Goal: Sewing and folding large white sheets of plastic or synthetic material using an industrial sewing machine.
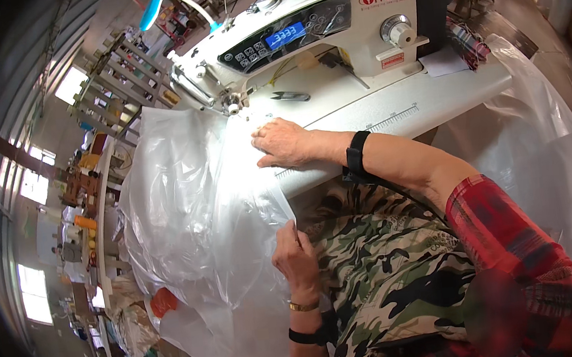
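Note:
A large clear plastic sheet [190, 195] hangs from the white sewing table [431, 97] down over my lap. My right hand [283, 142] lies flat on the sheet's edge on the table, fingers together, just in front of the needle area [231, 105] of the white sewing machine [325, 24]. My left hand [295, 253] is lower, near my camouflage-patterned lap, pinching the sheet's edge between thumb and fingers. A gold bracelet and a black band sit on that wrist, and another black band on my right forearm.
Small thread snips [289, 96] lie on the machine bed beside my right hand. A blue-headed gooseneck lamp [156, 7] arches over the machine's left end. A rack of thread cones [116, 85] stands to the left. More clear plastic [547, 144] drapes off the table's right side.

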`<act>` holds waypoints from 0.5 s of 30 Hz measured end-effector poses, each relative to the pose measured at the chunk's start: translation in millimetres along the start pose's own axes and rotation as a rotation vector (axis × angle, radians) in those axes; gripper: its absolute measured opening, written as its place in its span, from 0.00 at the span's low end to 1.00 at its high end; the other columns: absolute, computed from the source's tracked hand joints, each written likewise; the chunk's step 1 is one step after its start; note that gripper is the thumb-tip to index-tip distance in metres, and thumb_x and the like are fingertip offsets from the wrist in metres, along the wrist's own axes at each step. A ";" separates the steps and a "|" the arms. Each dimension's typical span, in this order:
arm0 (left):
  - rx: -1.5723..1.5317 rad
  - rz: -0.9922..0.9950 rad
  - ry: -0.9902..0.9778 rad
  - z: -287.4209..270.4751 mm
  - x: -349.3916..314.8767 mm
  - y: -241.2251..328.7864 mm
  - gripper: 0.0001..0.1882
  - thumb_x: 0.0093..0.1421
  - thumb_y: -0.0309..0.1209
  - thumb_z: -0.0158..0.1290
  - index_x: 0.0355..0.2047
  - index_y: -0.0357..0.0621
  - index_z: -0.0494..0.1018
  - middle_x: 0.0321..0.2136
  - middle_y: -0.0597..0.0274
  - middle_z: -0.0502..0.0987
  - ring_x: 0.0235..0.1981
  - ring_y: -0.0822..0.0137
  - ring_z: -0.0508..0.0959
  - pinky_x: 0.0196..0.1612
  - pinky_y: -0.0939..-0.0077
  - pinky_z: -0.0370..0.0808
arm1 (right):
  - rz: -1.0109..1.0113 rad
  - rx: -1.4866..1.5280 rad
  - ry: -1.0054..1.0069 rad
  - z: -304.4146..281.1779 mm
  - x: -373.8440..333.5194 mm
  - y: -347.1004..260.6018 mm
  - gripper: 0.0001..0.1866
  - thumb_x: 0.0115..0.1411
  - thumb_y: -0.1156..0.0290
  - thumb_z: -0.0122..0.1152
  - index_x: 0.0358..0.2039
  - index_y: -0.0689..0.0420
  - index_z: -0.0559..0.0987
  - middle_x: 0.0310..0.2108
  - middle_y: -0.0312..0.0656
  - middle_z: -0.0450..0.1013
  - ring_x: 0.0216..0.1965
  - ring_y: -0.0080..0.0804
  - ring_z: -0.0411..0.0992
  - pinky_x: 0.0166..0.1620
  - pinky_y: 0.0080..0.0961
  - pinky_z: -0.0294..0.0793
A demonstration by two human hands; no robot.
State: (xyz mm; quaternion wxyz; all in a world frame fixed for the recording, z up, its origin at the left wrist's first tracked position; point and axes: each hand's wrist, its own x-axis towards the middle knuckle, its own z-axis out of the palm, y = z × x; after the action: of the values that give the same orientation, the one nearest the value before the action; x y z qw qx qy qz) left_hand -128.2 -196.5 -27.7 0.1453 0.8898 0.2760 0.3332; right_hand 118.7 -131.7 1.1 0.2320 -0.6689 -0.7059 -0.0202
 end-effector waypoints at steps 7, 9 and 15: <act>0.056 0.061 0.011 -8.5 33.6 -19.4 0.12 0.57 0.22 0.53 0.42 0.36 0.76 0.27 0.50 0.74 0.27 0.49 0.76 0.30 0.60 0.71 | -0.008 -0.014 -0.085 -6.6 3.8 -9.7 0.36 0.62 0.47 0.54 0.58 0.68 0.69 0.61 0.55 0.65 0.63 0.46 0.62 0.64 0.39 0.56; 0.077 0.060 -0.014 -7.4 48.3 -23.3 0.12 0.57 0.23 0.53 0.41 0.36 0.76 0.26 0.50 0.74 0.27 0.49 0.76 0.29 0.59 0.71 | 0.001 -0.015 -0.085 -5.9 3.7 -9.1 0.36 0.62 0.47 0.54 0.58 0.68 0.69 0.61 0.56 0.64 0.63 0.46 0.61 0.64 0.40 0.56; 0.108 0.064 -0.042 -3.3 90.9 -23.7 0.07 0.57 0.23 0.52 0.36 0.35 0.76 0.25 0.49 0.74 0.26 0.48 0.76 0.30 0.58 0.71 | 0.012 -0.014 -0.062 -5.0 2.1 -8.5 0.35 0.62 0.49 0.54 0.57 0.68 0.69 0.61 0.57 0.64 0.63 0.46 0.61 0.65 0.40 0.55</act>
State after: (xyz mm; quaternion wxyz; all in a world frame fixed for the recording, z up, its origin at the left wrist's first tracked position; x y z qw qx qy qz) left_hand -82.9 -123.7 10.8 0.0922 0.9115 0.2619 0.3036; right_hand 112.1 -132.3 8.7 0.2052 -0.6752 -0.7085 -0.0029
